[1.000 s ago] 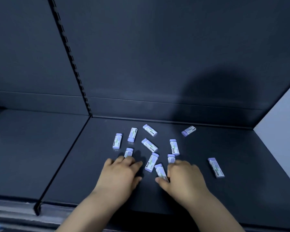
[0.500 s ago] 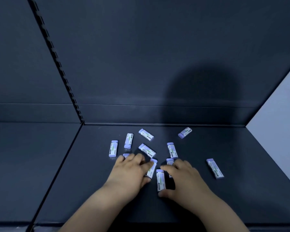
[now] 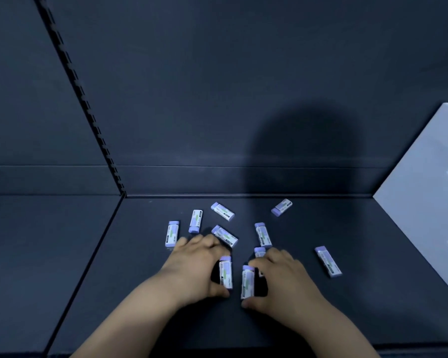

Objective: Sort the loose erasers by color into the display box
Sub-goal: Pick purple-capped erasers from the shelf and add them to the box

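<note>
Left hand: the left hand (image 3: 194,272) is curling over the near-left eraser (image 3: 225,274), pinching it lengthwise between the thumb at its near end and a fingertip at its purple far end.
Right hand: the right hand (image 3: 285,282) is pinching the near-right eraser (image 3: 247,281) the same way, end to end, with another eraser partly hidden under its fingers.
Where the erasers are: all are lying flat on the dark shelf (image 3: 308,329), and the loose erasers (image 3: 225,236) are fanning out behind the hands, with one outlying eraser (image 3: 328,261) well apart to the right.
Display box: no box is showing for certain; a white panel (image 3: 424,208) is leaning in at the right edge, and what it is cannot be told.
Colour: every visible piece is showing a purple tip in a white printed sleeve.
Handling: each one is looking small, light and firm, so it is likely asking for little force; the paper sleeve is probably sliding more easily than the bare rubber tip.
Where to hold: pinching across the long sides or end to end is looking sound, since the flat pieces are offering low edges to get under.
Risk: a grip on the sleeve alone may be pulling it off the eraser.
</note>
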`<state>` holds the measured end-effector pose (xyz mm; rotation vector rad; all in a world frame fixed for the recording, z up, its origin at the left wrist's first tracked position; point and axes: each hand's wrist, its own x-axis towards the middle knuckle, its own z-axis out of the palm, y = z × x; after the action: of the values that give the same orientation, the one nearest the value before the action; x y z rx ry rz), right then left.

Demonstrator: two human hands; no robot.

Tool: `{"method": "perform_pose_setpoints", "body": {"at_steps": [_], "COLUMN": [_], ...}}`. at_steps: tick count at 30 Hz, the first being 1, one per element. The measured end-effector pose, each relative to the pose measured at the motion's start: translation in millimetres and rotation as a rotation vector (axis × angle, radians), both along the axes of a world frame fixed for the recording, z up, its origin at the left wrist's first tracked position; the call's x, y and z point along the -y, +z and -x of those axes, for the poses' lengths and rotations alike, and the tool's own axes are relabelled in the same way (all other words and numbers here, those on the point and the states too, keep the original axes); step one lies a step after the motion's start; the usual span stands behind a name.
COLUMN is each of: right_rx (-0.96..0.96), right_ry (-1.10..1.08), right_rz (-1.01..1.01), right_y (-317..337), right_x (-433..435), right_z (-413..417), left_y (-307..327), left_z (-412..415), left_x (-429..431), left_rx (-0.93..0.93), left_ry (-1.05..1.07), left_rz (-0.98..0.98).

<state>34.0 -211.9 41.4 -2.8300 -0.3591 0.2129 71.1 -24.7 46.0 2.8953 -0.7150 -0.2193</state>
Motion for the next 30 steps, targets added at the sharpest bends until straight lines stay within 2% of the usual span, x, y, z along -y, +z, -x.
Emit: {"method": "perform_pose_setpoints", "body": {"at_steps": [7,15,20,30], "right_rx": [0.044,0.102,0.149,0.249], "right_ry": [0.021,0.066,0.031,-0.052], "right_rz": [-0.085,-0.118,-0.139,-0.199], "right_y": [7,11,24,46], "right_x": [7,-23,-83,-233], "right_z": [-10,-20,-23,-10], "left_y": [8,3,11,30], "left_z": [15,31,29,31], "left_x": [-1,-41,-105,-260], "left_rx": [0.094,0.372,0.5,0.518], "left_ry": [0.065,0.155,0.17,0.117], "left_rz": [0.082,0.185,0.157,0.163]}}
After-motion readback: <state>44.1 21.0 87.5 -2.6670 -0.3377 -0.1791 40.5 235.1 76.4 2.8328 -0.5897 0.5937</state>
